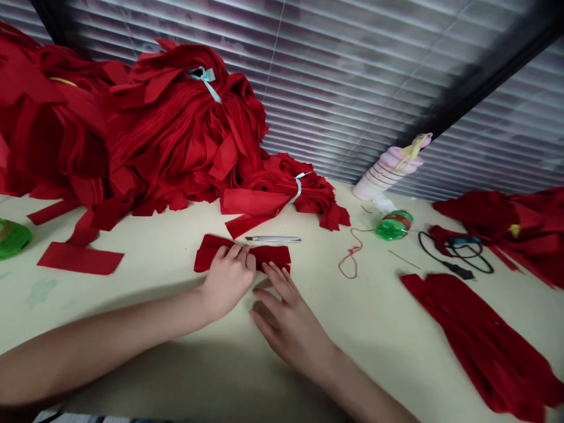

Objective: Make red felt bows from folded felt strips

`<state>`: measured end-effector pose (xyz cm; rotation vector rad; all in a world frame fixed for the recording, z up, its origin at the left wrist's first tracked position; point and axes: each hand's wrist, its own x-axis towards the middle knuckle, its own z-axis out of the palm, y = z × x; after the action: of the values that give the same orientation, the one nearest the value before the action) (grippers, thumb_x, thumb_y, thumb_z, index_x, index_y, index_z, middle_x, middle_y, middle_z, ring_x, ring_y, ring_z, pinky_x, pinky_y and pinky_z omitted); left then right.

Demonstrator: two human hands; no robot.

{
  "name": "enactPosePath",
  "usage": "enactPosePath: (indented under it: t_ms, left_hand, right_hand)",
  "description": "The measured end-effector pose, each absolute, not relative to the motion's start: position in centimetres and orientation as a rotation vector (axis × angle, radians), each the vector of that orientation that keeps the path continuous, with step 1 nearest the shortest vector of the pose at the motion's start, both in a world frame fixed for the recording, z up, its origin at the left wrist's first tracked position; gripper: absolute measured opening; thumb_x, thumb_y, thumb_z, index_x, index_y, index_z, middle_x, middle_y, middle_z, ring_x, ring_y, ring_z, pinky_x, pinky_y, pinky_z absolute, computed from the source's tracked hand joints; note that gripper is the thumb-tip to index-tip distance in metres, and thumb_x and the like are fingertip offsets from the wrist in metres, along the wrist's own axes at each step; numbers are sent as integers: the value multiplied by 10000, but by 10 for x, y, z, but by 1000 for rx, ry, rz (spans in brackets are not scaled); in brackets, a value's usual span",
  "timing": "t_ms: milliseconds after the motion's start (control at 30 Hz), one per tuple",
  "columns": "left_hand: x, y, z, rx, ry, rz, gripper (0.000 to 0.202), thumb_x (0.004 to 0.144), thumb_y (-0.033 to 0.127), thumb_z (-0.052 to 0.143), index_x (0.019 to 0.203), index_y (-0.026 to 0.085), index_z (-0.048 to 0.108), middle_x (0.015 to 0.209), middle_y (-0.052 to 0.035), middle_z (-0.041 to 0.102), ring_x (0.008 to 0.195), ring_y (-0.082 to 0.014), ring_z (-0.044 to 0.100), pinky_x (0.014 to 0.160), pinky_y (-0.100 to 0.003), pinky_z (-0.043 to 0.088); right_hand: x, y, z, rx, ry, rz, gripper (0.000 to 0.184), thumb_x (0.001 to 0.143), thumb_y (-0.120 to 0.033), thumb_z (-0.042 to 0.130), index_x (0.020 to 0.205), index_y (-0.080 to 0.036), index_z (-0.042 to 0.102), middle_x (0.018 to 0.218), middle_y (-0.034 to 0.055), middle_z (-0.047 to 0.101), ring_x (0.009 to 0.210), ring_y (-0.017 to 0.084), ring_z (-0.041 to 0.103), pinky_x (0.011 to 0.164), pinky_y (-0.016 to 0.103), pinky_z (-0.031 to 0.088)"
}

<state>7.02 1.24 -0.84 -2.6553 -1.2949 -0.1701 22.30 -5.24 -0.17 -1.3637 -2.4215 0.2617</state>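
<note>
Bare left hand (228, 281) and right hand (288, 329), loosely open, fingertips resting on a bow-shaped red felt strip (275, 256)

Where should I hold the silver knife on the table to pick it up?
Pinch the slim metal craft knife around its middle, coming from straight above, with your fingers on both long edges. It lies flat and thin, so that spot is easiest. Avoid the left end: it may be the blade, but I cannot tell from here.
</note>
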Motion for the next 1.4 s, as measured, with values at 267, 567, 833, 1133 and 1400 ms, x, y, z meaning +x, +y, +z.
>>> enactPosePath:
  t_ms: [267, 567, 833, 1133, 1400]
  left_hand:
    - [72, 12, -11, -2665, -1256, -177, 198, 809, -4, 491, 924, 45, 644, 1135, -228, 634, 1019, -293, 605, 759, -377, 508]
    - [66, 11, -3, -2718, -1235, -119, 258, 761, -42, 498, 947, 34, 661, 1197, -247, 597, 998, -305, 618, 763, -390, 531]
    - [63, 12, -1, -2764, -1279, -79, 361, 682, -78, 498, 1010, -2, 625, 1225, -262, 573, 1034, -327, 603, 780, -398, 546]
    - [62, 15, 4, -2783, -1308, -37, 325, 717, -71, 476, 986, 22, 634, 1216, -231, 590, 1027, -294, 607, 816, -397, 547]
    - [64, 17, 6, -2808, -1334, -27, 232, 784, -15, 499, 927, 47, 672, 1142, -194, 626, 1002, -309, 603, 791, -414, 555]
  right_hand:
    - [231, -36, 22, -1330, -2496, 153, 219, 859, -200, 533, 1021, -118, 655, 1102, 145, 650, 1050, 259, 599, 987, 468, 472]
    - [235, -47, -11, -1421, -2456, -68, 292, 878, -158, 479, 1090, -72, 661, 1166, 156, 656, 1079, 258, 612, 998, 440, 475]
    - [237, -50, -8, -1474, -2425, 14, 321, 864, -160, 482, 1111, -49, 653, 1183, 153, 649, 1077, 264, 616, 977, 441, 497]
    - [239, -51, -7, -1480, -2413, 39, 306, 842, -156, 508, 1094, -76, 660, 1179, 144, 654, 1075, 260, 620, 959, 431, 513]
    - [239, -51, -6, -1488, -2421, 41, 325, 835, -166, 513, 1105, -52, 655, 1191, 151, 646, 1086, 277, 613, 955, 434, 516]
